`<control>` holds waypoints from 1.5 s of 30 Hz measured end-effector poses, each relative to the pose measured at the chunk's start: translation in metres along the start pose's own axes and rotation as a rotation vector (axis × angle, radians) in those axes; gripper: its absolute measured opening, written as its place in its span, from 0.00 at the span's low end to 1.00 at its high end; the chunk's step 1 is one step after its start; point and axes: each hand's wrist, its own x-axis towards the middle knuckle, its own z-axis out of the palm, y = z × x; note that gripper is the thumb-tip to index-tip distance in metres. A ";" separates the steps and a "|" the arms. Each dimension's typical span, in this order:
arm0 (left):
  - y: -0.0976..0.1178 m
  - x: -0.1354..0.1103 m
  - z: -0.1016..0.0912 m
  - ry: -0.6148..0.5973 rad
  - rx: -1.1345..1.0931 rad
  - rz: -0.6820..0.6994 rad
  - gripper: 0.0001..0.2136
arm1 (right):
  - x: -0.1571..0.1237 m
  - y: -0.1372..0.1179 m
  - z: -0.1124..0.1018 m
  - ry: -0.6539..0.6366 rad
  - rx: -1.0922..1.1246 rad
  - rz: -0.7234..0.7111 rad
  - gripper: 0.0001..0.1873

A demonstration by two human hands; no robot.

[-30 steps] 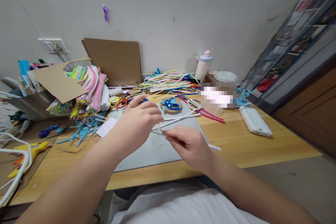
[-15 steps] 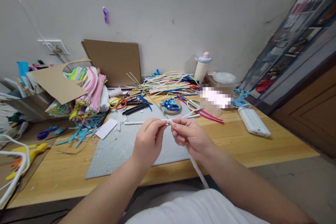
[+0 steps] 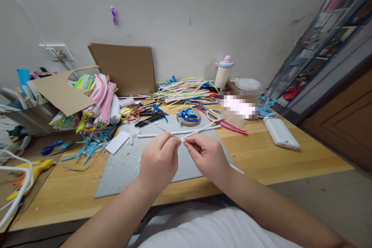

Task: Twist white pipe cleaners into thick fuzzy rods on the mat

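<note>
Pinching white pipe cleaner (image 3: pixel 182 139) between left hand (image 3: pixel 158 161) and right hand (image 3: pixel 205 157), grey mat (image 3: pixel 124 168) on wooden desk (image 3: pixel 290 159), white wall (image 3: pixel 203 15)

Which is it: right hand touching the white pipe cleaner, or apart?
Touching. Head view shows the right hand pinching the white pipe cleaner between thumb and forefinger, no gap.

Soft, even indoor light, faint shadows only. Centre stays sharp; edges bend with wide-angle stretch, and one patch (image 3: pixel 238 106) is blurred into blocks.
</note>
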 end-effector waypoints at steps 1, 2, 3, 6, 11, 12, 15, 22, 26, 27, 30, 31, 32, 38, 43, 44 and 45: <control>-0.001 0.000 -0.001 -0.009 0.014 0.006 0.06 | 0.000 0.000 0.000 -0.011 -0.050 -0.035 0.07; -0.002 0.000 -0.001 -0.022 0.029 0.011 0.07 | 0.000 0.000 0.000 -0.029 -0.090 -0.056 0.07; -0.003 0.000 -0.002 -0.039 0.045 0.019 0.07 | 0.000 0.001 0.000 -0.053 -0.124 -0.068 0.07; -0.008 0.001 -0.005 -0.101 0.119 0.079 0.07 | 0.002 0.003 -0.001 -0.145 -0.217 -0.103 0.08; -0.019 0.011 -0.013 -0.244 0.285 0.216 0.07 | 0.013 0.016 -0.008 -0.274 -0.464 -0.358 0.10; -0.021 0.013 -0.014 -0.269 0.297 0.220 0.07 | 0.015 0.020 -0.009 -0.289 -0.528 -0.444 0.11; -0.026 0.018 -0.012 -0.322 0.290 0.179 0.08 | 0.022 0.029 -0.009 -0.330 -0.654 -0.661 0.12; -0.048 0.010 0.009 -0.308 0.293 0.123 0.08 | 0.036 0.036 0.007 -0.488 -0.250 -0.023 0.10; -0.061 0.008 0.014 -0.309 0.281 0.305 0.08 | 0.048 0.048 0.008 -0.898 0.458 0.690 0.14; -0.064 0.008 0.015 -0.291 0.266 0.351 0.09 | 0.050 0.052 0.008 -0.966 0.640 0.796 0.14; -0.072 0.006 0.018 -0.176 0.221 0.379 0.09 | 0.055 0.060 0.007 -0.996 1.032 0.960 0.11; -0.074 0.005 0.020 -0.127 0.203 0.353 0.09 | 0.056 0.061 0.007 -0.975 1.112 0.990 0.10; -0.075 0.004 0.022 -0.075 0.178 0.308 0.10 | 0.057 0.060 0.008 -0.953 1.177 1.009 0.08; -0.071 0.012 0.021 0.095 -0.019 -0.083 0.07 | 0.062 0.051 0.019 -0.769 1.357 0.967 0.07; -0.073 0.034 0.008 -0.321 -0.441 -0.387 0.09 | 0.059 0.050 0.023 -0.635 1.234 0.854 0.08; -0.078 0.037 0.005 -0.418 -0.565 -0.419 0.11 | 0.057 0.051 0.023 -0.622 1.223 0.845 0.08; -0.083 0.039 0.002 -0.507 -0.675 -0.426 0.12 | 0.056 0.052 0.023 -0.618 1.221 0.841 0.07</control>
